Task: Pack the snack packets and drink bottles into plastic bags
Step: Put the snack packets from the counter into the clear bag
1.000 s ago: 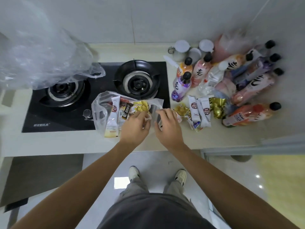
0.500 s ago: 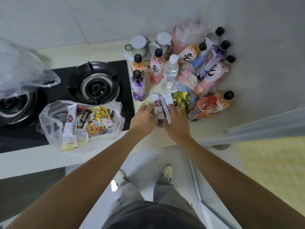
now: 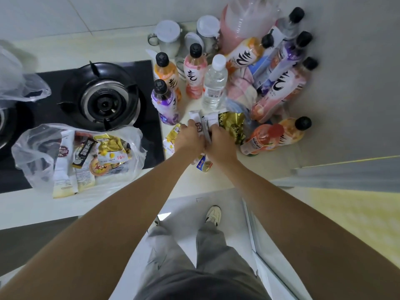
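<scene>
My left hand (image 3: 188, 139) and my right hand (image 3: 220, 140) press together around a bunch of white snack packets (image 3: 202, 121) on the counter, fingers closed on them. A gold packet (image 3: 232, 124) lies just right of them, and a yellow-and-white packet (image 3: 171, 138) sits left of my left hand. A clear plastic bag (image 3: 43, 148) holding several snack packets lies at the left, over the stove's front edge. Several drink bottles stand and lie behind my hands, among them a purple bottle (image 3: 165, 100), a water bottle (image 3: 214, 83) and an orange bottle (image 3: 275, 136) on its side.
A black gas stove (image 3: 101, 98) fills the left of the counter. Another crumpled clear bag (image 3: 15, 79) sits at the far left. Metal mugs (image 3: 167, 37) and a pink plastic bag (image 3: 240, 24) stand by the back wall. The counter's front edge (image 3: 194, 185) runs below my wrists.
Both hands left the mouth of the filled bag, moved right to the loose packets and closed on the white packets. The view swung right and came closer.
</scene>
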### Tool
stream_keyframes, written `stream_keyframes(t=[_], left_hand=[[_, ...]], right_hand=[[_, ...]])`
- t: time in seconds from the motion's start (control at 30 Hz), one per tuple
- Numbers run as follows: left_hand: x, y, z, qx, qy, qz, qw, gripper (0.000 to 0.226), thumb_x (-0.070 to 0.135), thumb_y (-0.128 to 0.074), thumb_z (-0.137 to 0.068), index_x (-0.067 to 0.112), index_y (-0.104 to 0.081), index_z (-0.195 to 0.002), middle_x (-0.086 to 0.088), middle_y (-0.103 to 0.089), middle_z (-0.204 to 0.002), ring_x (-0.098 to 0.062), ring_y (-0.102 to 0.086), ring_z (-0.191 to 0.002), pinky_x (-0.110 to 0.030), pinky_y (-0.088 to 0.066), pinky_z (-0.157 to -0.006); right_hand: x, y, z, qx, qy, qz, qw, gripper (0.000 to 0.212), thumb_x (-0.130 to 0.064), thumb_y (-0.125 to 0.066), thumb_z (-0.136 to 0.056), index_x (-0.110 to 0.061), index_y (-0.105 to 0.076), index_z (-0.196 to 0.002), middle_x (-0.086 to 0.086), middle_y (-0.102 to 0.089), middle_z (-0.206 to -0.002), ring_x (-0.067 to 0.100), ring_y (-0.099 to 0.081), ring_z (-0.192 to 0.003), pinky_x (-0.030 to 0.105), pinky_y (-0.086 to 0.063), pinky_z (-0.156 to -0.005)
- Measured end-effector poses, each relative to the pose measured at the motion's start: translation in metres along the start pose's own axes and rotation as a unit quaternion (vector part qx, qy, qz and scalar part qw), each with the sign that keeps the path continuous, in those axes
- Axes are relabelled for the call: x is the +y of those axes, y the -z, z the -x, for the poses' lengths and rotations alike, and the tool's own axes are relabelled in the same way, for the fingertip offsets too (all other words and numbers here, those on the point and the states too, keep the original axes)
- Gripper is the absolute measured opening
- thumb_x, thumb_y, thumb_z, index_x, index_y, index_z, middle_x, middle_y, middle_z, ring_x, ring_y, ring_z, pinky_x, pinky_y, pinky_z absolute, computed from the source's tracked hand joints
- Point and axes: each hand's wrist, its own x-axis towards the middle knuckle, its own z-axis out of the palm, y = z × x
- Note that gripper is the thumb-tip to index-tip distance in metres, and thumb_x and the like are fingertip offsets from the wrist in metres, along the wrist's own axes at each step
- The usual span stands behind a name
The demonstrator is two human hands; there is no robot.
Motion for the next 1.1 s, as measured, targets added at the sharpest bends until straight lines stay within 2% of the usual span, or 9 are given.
stream_keyframes(t=[0.17,0.3,0.53,0.63,0.7,0.83,0.93,1.03,1.1], left_hand=[[-0.004,-0.001,-0.011,-0.004,0.038,0.070,0.997,0.049,0.025,-0.069,-0.092,0.005,-0.045,-0.130,-0.015,-0.063,-0.117,-0.034,-0.063,-0.108,-0.036,-0.044,-0.074],[-0.005,-0.002,-0.017,-0.007,0.060,0.095,0.994,0.041,0.029,-0.071,-0.092,0.006,-0.056,-0.123,-0.012,-0.066,-0.112,-0.030,-0.064,-0.105,-0.035,-0.047,-0.073],[0.002,-0.009,-0.011,-0.016,0.044,0.140,0.989,0.038,0.025,-0.067,-0.093,0.005,-0.051,-0.121,-0.015,-0.067,-0.112,-0.034,-0.064,-0.104,-0.040,-0.051,-0.078],[-0.004,-0.010,-0.005,-0.004,0.044,0.203,0.978,0.032,0.021,-0.066,-0.091,0.008,-0.053,-0.118,-0.009,-0.068,-0.105,-0.029,-0.066,-0.098,-0.041,-0.057,-0.079],[-0.006,-0.007,0.002,0.002,0.032,0.210,0.977,0.024,0.022,-0.066,-0.093,0.009,-0.057,-0.111,-0.004,-0.065,-0.097,-0.026,-0.065,-0.091,-0.036,-0.053,-0.072],[-0.017,0.007,0.030,-0.008,0.022,0.302,0.953,0.017,0.023,-0.068,-0.094,0.012,-0.056,-0.090,-0.007,-0.059,-0.083,-0.022,-0.058,-0.077,-0.034,-0.048,-0.065],[-0.033,0.020,0.059,-0.022,0.008,0.377,0.926,0.024,0.030,-0.068,-0.095,0.007,-0.061,-0.092,-0.015,-0.064,-0.083,-0.021,-0.059,-0.075,-0.041,-0.051,-0.066],[-0.052,0.044,0.097,-0.007,0.005,0.416,0.909,0.021,0.034,-0.065,-0.098,0.017,-0.061,-0.088,0.005,-0.058,-0.065,-0.014,-0.053,-0.058,-0.030,-0.044,-0.054],[-0.068,0.057,0.123,0.006,0.001,0.434,0.901,0.027,0.035,-0.062,-0.101,0.017,-0.054,-0.082,0.007,-0.047,-0.058,-0.013,-0.042,-0.052,-0.027,-0.038,-0.049]], right_hand=[[-0.001,-0.001,-0.005,-0.008,-0.036,-0.016,0.999,0.013,-0.024,-0.065,-0.091,-0.011,-0.065,-0.090,0.003,-0.067,-0.082,0.024,-0.064,-0.074,0.040,-0.054,-0.061],[0.006,0.002,-0.003,0.002,-0.061,-0.034,0.998,0.005,-0.010,-0.067,-0.087,-0.009,-0.070,-0.091,0.003,-0.069,-0.084,0.021,-0.062,-0.078,0.030,-0.041,-0.061],[0.006,0.006,0.005,0.015,-0.064,-0.063,0.996,0.013,-0.018,-0.064,-0.092,-0.012,-0.070,-0.082,-0.002,-0.067,-0.073,0.019,-0.062,-0.070,0.028,-0.033,-0.054],[0.006,0.010,0.010,0.017,-0.062,-0.067,0.996,0.010,-0.015,-0.064,-0.091,-0.011,-0.070,-0.084,-0.002,-0.068,-0.077,0.019,-0.062,-0.072,0.030,-0.039,-0.057],[0.007,0.012,0.015,0.019,-0.066,-0.076,0.995,0.007,-0.012,-0.063,-0.088,-0.013,-0.070,-0.086,-0.003,-0.068,-0.078,0.017,-0.063,-0.074,0.034,-0.047,-0.062],[-0.001,0.018,0.033,0.026,-0.083,-0.156,0.984,0.012,-0.015,-0.056,-0.081,-0.022,-0.065,-0.076,-0.006,-0.065,-0.069,0.015,-0.063,-0.068,0.039,-0.054,-0.065],[-0.015,0.029,0.055,0.051,-0.099,-0.243,0.964,0.011,0.000,-0.059,-0.087,-0.002,-0.070,-0.087,0.014,-0.068,-0.078,0.029,-0.063,-0.073,0.043,-0.052,-0.073],[-0.034,0.033,0.079,0.030,-0.135,-0.341,0.930,0.018,0.004,-0.063,-0.091,-0.005,-0.074,-0.102,0.005,-0.072,-0.090,0.015,-0.065,-0.081,0.023,-0.054,-0.072],[-0.048,0.033,0.094,0.005,-0.144,-0.387,0.911,0.022,0.001,-0.066,-0.092,-0.013,-0.076,-0.105,0.003,-0.075,-0.100,0.016,-0.068,-0.092,0.030,-0.056,-0.080]])
